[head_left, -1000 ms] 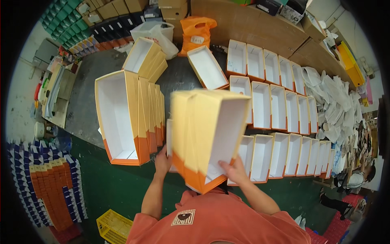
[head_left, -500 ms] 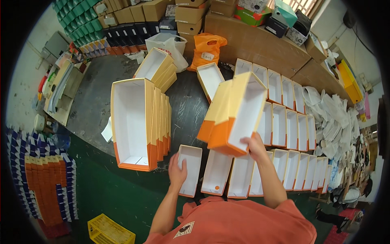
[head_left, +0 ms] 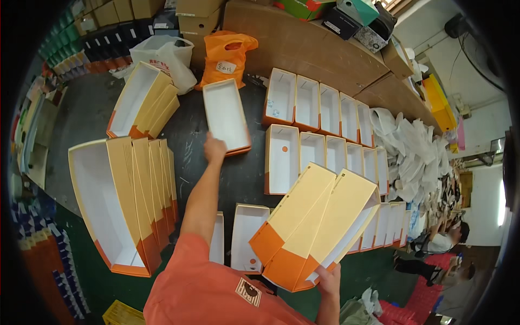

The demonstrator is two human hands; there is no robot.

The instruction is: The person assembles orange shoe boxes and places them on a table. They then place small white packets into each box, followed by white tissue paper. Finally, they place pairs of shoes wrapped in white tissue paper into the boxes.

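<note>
My left arm reaches forward across the dark table, and my left hand (head_left: pixel 214 148) is closed on the near left corner of a lidless shoebox (head_left: pixel 227 114) with a white inside. Close to my body, my right hand (head_left: pixel 328 277) grips a few nested cream-and-orange shoeboxes (head_left: pixel 311 230) by their orange end; they are tilted, with their outer sides facing up. Beneath and beside this held stack stand rows of lidless shoeboxes, among them a box with an orange dot (head_left: pixel 281 157) and a box at the near edge (head_left: pixel 249 230).
To the left lean two nested stacks, a large one (head_left: pixel 108 195) and a smaller one (head_left: pixel 135 103). An orange bag (head_left: pixel 226 57) and a white bag (head_left: pixel 162 54) sit at the back. White paper (head_left: pixel 406 146) is heaped right. A yellow crate (head_left: pixel 123 314) is on the green floor.
My left hand has left the near box and reached forward to the one by the orange bag. My right hand has drawn the nested boxes closer to my body. The view has shifted right.
</note>
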